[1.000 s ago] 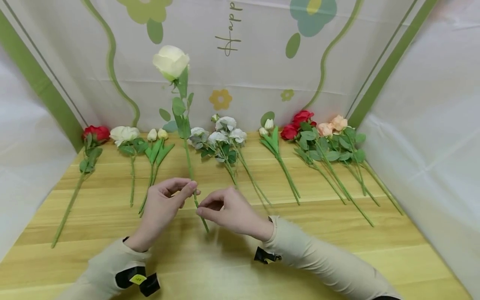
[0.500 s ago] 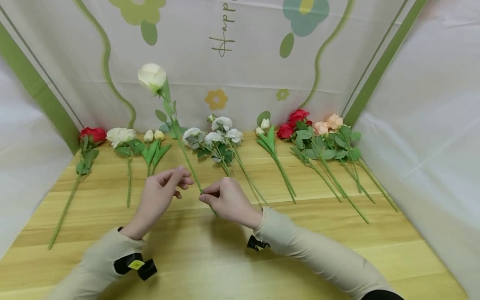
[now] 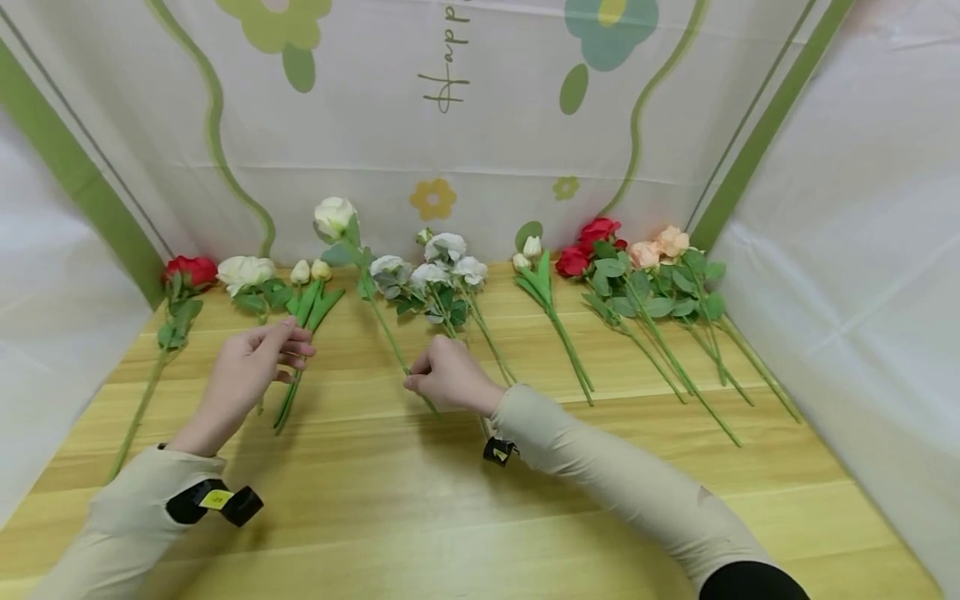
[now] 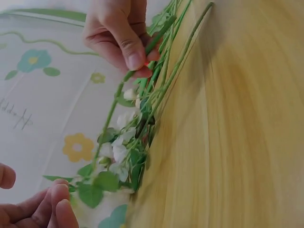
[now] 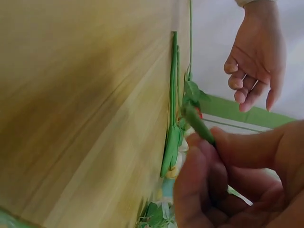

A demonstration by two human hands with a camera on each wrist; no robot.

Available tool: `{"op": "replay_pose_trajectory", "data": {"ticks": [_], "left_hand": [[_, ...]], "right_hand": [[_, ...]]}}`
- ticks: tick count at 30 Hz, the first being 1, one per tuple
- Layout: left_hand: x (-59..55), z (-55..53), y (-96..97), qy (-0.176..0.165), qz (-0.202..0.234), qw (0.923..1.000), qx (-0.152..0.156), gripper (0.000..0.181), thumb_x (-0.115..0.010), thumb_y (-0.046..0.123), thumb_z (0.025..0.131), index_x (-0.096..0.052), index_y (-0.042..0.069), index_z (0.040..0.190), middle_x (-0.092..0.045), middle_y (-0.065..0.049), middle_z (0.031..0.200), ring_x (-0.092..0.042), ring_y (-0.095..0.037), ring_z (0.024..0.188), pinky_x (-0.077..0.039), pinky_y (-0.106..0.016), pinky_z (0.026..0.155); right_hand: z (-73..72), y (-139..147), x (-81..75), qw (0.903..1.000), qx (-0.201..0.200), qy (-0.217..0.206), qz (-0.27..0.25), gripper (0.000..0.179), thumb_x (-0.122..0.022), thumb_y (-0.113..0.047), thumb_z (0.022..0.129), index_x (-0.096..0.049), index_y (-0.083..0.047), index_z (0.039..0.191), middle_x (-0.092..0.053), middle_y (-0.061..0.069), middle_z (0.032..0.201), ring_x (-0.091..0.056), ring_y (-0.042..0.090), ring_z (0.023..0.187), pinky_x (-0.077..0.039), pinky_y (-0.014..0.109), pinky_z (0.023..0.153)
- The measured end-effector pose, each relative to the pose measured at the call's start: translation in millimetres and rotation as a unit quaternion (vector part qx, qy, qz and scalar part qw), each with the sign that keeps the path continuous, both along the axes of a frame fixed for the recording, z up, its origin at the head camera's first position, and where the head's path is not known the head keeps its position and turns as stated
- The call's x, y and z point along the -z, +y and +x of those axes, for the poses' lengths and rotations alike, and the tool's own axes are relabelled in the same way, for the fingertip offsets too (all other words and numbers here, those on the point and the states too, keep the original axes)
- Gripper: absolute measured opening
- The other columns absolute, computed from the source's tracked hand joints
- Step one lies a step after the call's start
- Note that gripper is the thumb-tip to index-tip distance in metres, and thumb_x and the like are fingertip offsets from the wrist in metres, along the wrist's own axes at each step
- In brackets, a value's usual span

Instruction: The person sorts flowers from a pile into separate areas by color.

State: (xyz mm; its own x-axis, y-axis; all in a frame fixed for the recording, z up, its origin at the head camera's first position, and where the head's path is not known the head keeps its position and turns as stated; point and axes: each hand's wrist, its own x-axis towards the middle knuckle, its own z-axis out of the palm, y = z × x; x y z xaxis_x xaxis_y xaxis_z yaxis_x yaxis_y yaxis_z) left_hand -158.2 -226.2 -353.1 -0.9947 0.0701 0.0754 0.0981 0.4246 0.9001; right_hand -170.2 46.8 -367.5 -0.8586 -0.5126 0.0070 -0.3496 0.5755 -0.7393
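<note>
A long-stemmed white rose (image 3: 335, 218) leans up and to the left over the table, its bloom near the backdrop. My right hand (image 3: 453, 375) pinches its green stem near the lower end, between thumb and fingers. In the right wrist view the cut end of the stem (image 5: 198, 124) sticks out of that grip. My left hand (image 3: 251, 362) holds nothing; its fingers are relaxed, above the stems of the pale tulips (image 3: 311, 304). The left wrist view shows the rose's leaves (image 4: 92, 187) near the left fingertips, with the bloom out of sight.
A red rose (image 3: 191, 271) and another white rose (image 3: 246, 273) lie at the left of the wooden table (image 3: 420, 525). Pale bluish flowers (image 3: 431, 271), white tulips (image 3: 532, 254), red roses (image 3: 588, 246) and peach roses (image 3: 660, 247) lie along the back. A patterned cloth backdrop (image 3: 510, 108) stands behind.
My left hand has let go of the rose's stem and moved left. The right hand keeps its pinch while the bloom has come down toward the row of flowers.
</note>
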Motion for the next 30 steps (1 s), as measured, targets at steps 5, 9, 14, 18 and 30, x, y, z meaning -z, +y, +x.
{"op": "replay_pose_trajectory", "data": {"ticks": [5,9,14,18,30], "left_hand": [[-1.9,-1.6,-7.2,-0.01,-0.01,0.9999,-0.006,0.063,-0.04,0.054,0.102,-0.062,-0.004,0.115,-0.07,-0.003,0.097,-0.066,-0.014,0.081,-0.055,-0.032,0.065],[-2.8,-2.7,-9.4,-0.014,-0.02,0.9997,-0.006,0.063,-0.04,0.054,0.101,-0.061,-0.003,0.115,-0.07,-0.002,0.095,-0.066,-0.014,0.08,-0.055,-0.031,0.064],[-3.3,-4.8,-10.8,-0.022,-0.059,0.998,0.0,0.062,-0.038,0.053,0.103,-0.063,-0.003,0.112,-0.069,-0.01,0.098,-0.066,-0.017,0.081,-0.056,-0.035,0.065],[-2.7,-7.8,-17.2,-0.028,-0.124,0.9916,0.023,0.06,-0.038,0.047,0.104,-0.063,-0.006,0.116,-0.068,-0.018,0.102,-0.067,-0.023,0.083,-0.056,-0.035,0.064],[2.7,-13.8,-53.3,-0.027,-0.314,0.949,0.019,0.056,-0.04,0.04,0.104,-0.062,-0.01,0.11,-0.056,-0.008,0.07,-0.05,-0.02,0.059,-0.037,-0.035,0.052]], "right_hand": [[-4.8,-5,3.5,0.999,-0.016,-0.014,0.039,0.057,-0.068,-0.009,0.093,-0.041,-0.016,0.044,-0.024,-0.006,0.041,-0.018,0.007,0.04,-0.02,0.021,0.044],[-6.7,-8,7.0,0.9979,-0.005,-0.014,0.063,0.058,-0.068,-0.007,0.092,-0.038,-0.016,0.044,-0.024,-0.006,0.041,-0.018,0.006,0.039,-0.023,0.02,0.043],[-8.3,-8,8.8,0.997,0.021,-0.004,0.075,0.057,-0.067,-0.003,0.089,-0.038,-0.015,0.042,-0.026,-0.005,0.038,-0.02,0.006,0.036,-0.024,0.02,0.042],[-8.8,-7,8.4,0.9958,0.033,-0.033,0.079,0.047,-0.07,-0.006,0.089,-0.054,-0.009,0.045,-0.045,-0.001,0.038,-0.042,0.009,0.032,-0.038,0.019,0.044],[-0.1,7,8.5,0.9964,0.002,-0.033,0.078,0.034,-0.069,-0.015,0.093,-0.07,-0.003,0.061,-0.062,0.006,0.051,-0.052,0.012,0.039,-0.041,0.021,0.043]]}}
